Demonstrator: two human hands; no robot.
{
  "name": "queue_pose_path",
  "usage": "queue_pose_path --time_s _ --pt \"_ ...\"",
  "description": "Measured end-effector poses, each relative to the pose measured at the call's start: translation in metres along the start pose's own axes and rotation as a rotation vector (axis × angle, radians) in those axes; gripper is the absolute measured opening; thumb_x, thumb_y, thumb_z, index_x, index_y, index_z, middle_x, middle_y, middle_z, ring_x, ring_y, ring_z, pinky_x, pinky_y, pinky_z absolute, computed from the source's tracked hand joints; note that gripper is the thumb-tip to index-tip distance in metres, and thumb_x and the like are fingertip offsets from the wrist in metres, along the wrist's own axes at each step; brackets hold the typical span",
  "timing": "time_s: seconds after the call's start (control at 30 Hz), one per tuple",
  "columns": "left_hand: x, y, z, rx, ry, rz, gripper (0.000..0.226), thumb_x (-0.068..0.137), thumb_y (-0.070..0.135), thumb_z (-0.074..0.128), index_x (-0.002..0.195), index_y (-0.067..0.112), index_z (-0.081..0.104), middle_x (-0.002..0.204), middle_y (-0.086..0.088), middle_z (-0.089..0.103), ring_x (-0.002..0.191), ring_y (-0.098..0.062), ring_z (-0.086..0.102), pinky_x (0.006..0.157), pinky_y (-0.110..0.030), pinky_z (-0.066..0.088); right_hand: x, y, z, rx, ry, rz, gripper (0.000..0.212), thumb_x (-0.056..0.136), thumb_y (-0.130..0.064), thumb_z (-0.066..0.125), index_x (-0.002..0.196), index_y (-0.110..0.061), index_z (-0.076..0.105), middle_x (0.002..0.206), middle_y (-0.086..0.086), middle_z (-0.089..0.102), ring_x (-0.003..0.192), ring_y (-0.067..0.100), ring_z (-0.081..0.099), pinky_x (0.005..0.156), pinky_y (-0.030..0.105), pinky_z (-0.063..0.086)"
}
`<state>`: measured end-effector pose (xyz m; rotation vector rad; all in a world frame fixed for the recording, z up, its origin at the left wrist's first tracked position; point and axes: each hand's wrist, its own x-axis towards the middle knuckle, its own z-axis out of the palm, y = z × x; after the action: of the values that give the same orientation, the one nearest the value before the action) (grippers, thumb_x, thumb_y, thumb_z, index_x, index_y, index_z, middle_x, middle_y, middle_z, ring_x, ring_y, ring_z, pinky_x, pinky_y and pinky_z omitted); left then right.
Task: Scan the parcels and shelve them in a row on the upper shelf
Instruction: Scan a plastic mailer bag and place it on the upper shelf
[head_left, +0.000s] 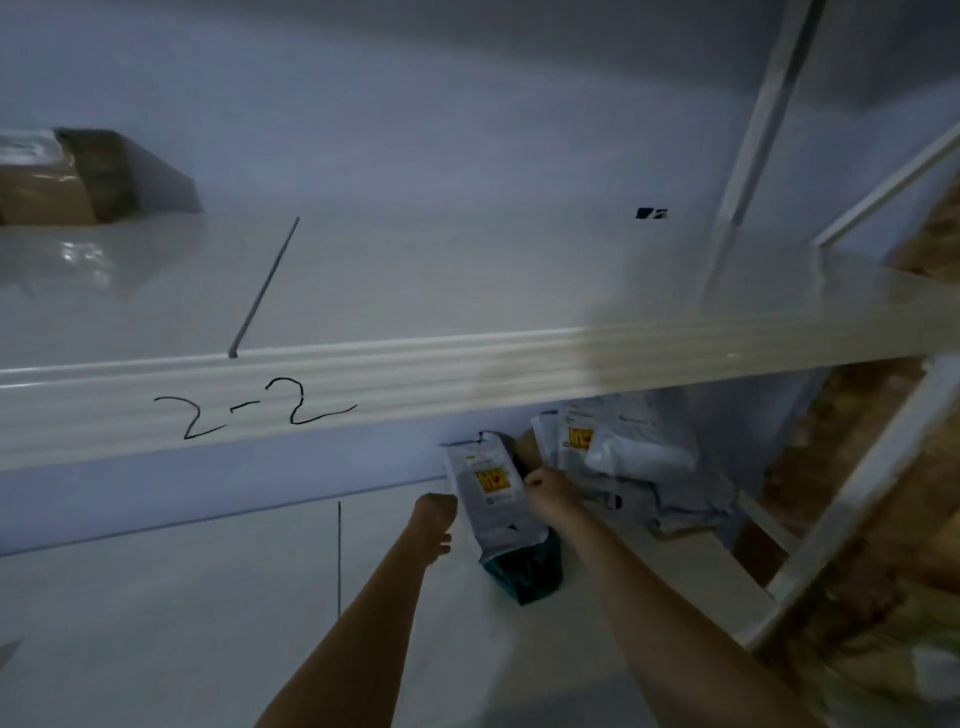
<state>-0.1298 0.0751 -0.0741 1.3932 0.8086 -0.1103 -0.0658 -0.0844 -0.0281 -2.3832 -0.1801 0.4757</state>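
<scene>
"2-2" is handwritten in black on the front edge of the upper shelf, toward its left end. Yellow labels are seen on the grey parcel and on the white parcels at the back of the lower shelf, but their print cannot be read.

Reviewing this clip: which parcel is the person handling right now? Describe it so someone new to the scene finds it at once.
Start at the shelf beam marked "2-2" and drop to the lower shelf beneath it. The grey mailer stands between the left hand and right hand. Unlike the pile of pale bags to its right, it stands upright and apart, with a dark teal bottom end.
</scene>
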Motion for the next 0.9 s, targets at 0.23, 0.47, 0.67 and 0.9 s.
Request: queue_pose_path --time_s 0.23,0.47,0.67,0.9 --pt "0.031 -0.005 0.014 -0.151 -0.027 -0.064 0.046 0.098 0.028 0.055 0.138 0.006 0.047 0.143 -0.017 0.043 0.108 -0.034 0.044 0.088 -0.041 0.041 0.049 0.013 0.032 -0.037 -0.124 0.033 0.040 0.096 -0.028 0.048 0.132 -0.012 0.048 0.127 0.011 0.059 0.111 0.032 0.058 0.088 0.033 0.048" --pt "0.054 -0.015 0.042 -0.044 -0.015 -0.124 0.048 0.095 0.033 0.058 0.136 0.009 0.047 0.128 -0.011 0.051 0.115 -0.032 0.048 0.093 -0.046 0.041 0.070 0.025 0.040 -0.053 -0.153 0.085 0.059 0.098 -0.022 0.051 0.150 0.000 0.031 0.141 0.016 0.052 0.126 0.032 0.054 0.091 0.032 0.046" --pt "0.067 -0.020 0.043 -0.001 0.119 -0.096 0.052 0.095 0.037 0.057 0.130 0.002 0.042 0.128 -0.018 0.053 0.112 -0.034 0.054 0.083 -0.043 0.049 0.071 0.030 0.036 -0.012 -0.144 0.069 0.016 0.099 -0.017 0.045 0.102 -0.009 0.058 0.087 0.004 0.056 0.073 0.017 0.054 0.066 0.025 0.043" --pt "0.053 -0.035 0.011 -0.303 -0.028 0.027 0.070 0.072 0.013 0.084 0.130 -0.005 0.051 0.126 -0.027 0.060 0.110 -0.041 0.062 0.085 -0.052 0.055 0.072 0.043 0.045 0.484 -0.183 0.119 0.057 0.084 -0.039 0.078 0.127 -0.009 0.057 0.119 0.009 0.068 0.100 0.023 0.066 0.083 0.032 0.055"
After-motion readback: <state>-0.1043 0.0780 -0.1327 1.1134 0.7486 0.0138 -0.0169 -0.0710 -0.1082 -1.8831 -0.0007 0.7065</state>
